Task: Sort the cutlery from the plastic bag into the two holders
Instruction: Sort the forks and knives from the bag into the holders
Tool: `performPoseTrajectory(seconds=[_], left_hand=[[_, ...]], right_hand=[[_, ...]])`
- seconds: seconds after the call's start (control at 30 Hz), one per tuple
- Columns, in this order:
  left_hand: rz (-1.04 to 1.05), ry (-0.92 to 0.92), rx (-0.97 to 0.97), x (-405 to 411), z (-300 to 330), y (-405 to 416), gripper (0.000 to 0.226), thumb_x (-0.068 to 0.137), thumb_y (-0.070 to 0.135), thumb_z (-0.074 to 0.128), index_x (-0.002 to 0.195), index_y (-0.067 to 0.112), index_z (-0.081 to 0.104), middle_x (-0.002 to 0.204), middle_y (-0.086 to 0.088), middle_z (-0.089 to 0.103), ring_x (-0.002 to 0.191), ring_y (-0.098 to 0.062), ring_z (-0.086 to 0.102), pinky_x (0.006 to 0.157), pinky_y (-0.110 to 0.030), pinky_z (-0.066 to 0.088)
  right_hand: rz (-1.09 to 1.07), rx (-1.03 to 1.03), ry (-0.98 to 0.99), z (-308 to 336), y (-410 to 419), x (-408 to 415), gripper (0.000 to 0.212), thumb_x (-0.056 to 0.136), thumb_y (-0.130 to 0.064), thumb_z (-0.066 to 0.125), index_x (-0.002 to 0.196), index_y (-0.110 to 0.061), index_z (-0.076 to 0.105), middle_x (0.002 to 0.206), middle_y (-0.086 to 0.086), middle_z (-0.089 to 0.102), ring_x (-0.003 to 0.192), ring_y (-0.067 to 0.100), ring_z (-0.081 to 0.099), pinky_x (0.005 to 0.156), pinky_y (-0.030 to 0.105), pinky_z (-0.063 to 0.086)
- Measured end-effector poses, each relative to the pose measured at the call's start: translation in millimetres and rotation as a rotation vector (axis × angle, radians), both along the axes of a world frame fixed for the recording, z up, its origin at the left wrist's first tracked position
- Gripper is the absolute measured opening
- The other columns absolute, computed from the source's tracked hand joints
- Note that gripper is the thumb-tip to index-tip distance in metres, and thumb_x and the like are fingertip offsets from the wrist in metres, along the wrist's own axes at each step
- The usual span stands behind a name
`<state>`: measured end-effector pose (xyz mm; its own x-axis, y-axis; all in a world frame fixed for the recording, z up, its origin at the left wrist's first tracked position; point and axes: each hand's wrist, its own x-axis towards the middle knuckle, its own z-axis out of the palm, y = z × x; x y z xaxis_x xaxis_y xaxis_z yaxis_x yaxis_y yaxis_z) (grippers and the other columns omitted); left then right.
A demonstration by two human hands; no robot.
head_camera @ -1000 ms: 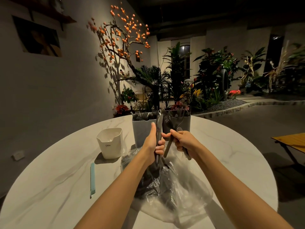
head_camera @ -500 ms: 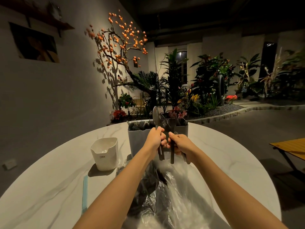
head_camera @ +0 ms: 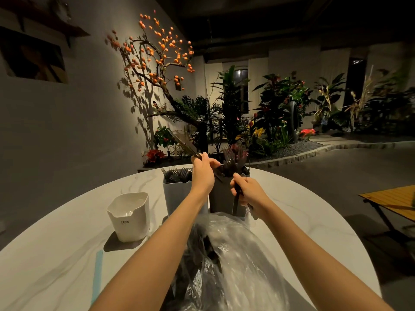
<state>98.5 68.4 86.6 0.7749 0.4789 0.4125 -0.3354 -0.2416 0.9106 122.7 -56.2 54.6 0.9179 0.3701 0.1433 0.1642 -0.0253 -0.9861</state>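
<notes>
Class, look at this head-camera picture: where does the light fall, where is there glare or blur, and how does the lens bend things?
Head view: warm light strikes the orange-fruited tree, casting its shadow on the wall; the room behind stays dark; the plastic bag glints; the knife in the left hand is motion-blurred; the table edge bows.

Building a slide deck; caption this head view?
Left hand lifts a knife above two cutlery holders; right hand grips more pieces.

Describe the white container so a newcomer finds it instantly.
Start at the round marble table. Left of the two tall cutlery holders stands a shorter white container. Unlike them it holds no cutlery and has small dark lettering on its front.
</notes>
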Motion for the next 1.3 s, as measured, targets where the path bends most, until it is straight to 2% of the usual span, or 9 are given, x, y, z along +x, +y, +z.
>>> performPoseTrajectory(seconds=[0.13, 0.27, 0.43, 0.53, 0.73, 0.97, 1.07, 1.2, 1.3], left_hand=[[0.055, -0.042, -0.032, 11, 3, 1, 0.054, 0.105, 0.037, 0.018, 0.108, 0.009, 0.063, 0.105, -0.009, 0.047, 0.095, -0.021, 0.046, 0.09, -0.038, 0.039], [0.112, -0.027, 0.019, 23, 1, 4, 0.047, 0.105, 0.037, 0.018, 0.126, 0.019, 0.056, 0.113, 0.001, 0.043, 0.103, -0.015, 0.042, 0.091, -0.033, 0.034], [0.22, 0.188, 0.404, 31, -4, 10, 0.043, 0.105, 0.033, 0.019, 0.139, 0.019, 0.042, 0.123, -0.007, 0.049, 0.126, -0.027, 0.04, 0.105, -0.042, 0.025], [0.25, 0.337, 0.705, 29, -4, 7, 0.035, 0.105, 0.027, 0.027, 0.131, 0.015, 0.047, 0.127, -0.009, 0.052, 0.125, -0.027, 0.041, 0.106, -0.042, 0.023], [0.262, 0.408, 0.772, 27, -6, 4, 0.04, 0.101, 0.043, 0.039, 0.118, 0.012, 0.056, 0.117, -0.006, 0.061, 0.124, -0.026, 0.047, 0.108, -0.044, 0.018], [0.101, 0.06, 0.373, 20, 1, 12, 0.104, 0.089, 0.028, 0.068, 0.15, 0.023, -0.016, 0.154, -0.016, 0.028, 0.114, -0.029, 0.059, 0.102, -0.051, 0.043], [0.179, -0.049, 0.399, 15, 2, 17, 0.093, 0.092, 0.023, 0.063, 0.152, 0.026, -0.009, 0.158, -0.013, 0.013, 0.126, -0.026, 0.048, 0.101, -0.047, 0.044], [0.217, 0.162, 0.796, 17, -7, 29, 0.041, 0.105, 0.024, 0.029, 0.144, 0.021, 0.04, 0.15, -0.003, 0.041, 0.144, -0.017, 0.024, 0.118, -0.049, 0.007], [0.143, 0.216, 0.875, 14, -13, 29, 0.045, 0.106, 0.028, 0.021, 0.138, 0.014, 0.049, 0.146, -0.003, 0.046, 0.146, -0.019, 0.021, 0.118, -0.046, -0.001]], right_hand=[[-0.015, 0.013, 0.001, -3, -3, 4, 0.038, 0.104, -0.033, 0.035, 0.08, -0.011, 0.054, 0.059, 0.003, 0.049, 0.04, 0.007, 0.034, 0.04, 0.018, 0.025], [0.003, 0.036, -0.004, -4, -1, 7, 0.038, 0.104, -0.033, 0.036, 0.081, -0.01, 0.055, 0.058, 0.002, 0.049, 0.039, 0.006, 0.034, 0.039, 0.017, 0.025], [0.015, 0.028, -0.007, -5, 1, 10, 0.038, 0.104, -0.034, 0.035, 0.082, -0.011, 0.055, 0.059, 0.001, 0.05, 0.037, 0.004, 0.037, 0.038, 0.016, 0.027], [0.029, 0.029, -0.007, -7, 2, 11, 0.038, 0.104, -0.035, 0.035, 0.083, -0.011, 0.056, 0.059, 0.001, 0.05, 0.038, 0.004, 0.036, 0.038, 0.016, 0.027], [0.032, -0.001, -0.002, -6, 3, 11, 0.039, 0.104, -0.036, 0.035, 0.084, -0.012, 0.057, 0.061, 0.001, 0.051, 0.043, 0.007, 0.036, 0.041, 0.018, 0.027], [0.043, -0.02, -0.017, -4, 3, 10, 0.039, 0.104, -0.034, 0.034, 0.086, -0.01, 0.058, 0.063, 0.003, 0.052, 0.038, 0.004, 0.037, 0.04, 0.017, 0.028], [0.047, -0.02, -0.01, -5, 4, 9, 0.038, 0.104, -0.034, 0.034, 0.086, -0.011, 0.058, 0.064, 0.003, 0.052, 0.038, 0.004, 0.037, 0.04, 0.017, 0.028], [0.064, -0.008, -0.026, -6, 4, 10, 0.037, 0.105, -0.033, 0.034, 0.088, -0.011, 0.059, 0.065, 0.004, 0.053, 0.037, 0.003, 0.036, 0.039, 0.017, 0.028], [0.117, -0.009, -0.068, -6, 4, 7, 0.038, 0.104, -0.034, 0.034, 0.093, -0.01, 0.061, 0.066, 0.003, 0.056, 0.04, 0.003, 0.038, 0.041, 0.017, 0.029]])
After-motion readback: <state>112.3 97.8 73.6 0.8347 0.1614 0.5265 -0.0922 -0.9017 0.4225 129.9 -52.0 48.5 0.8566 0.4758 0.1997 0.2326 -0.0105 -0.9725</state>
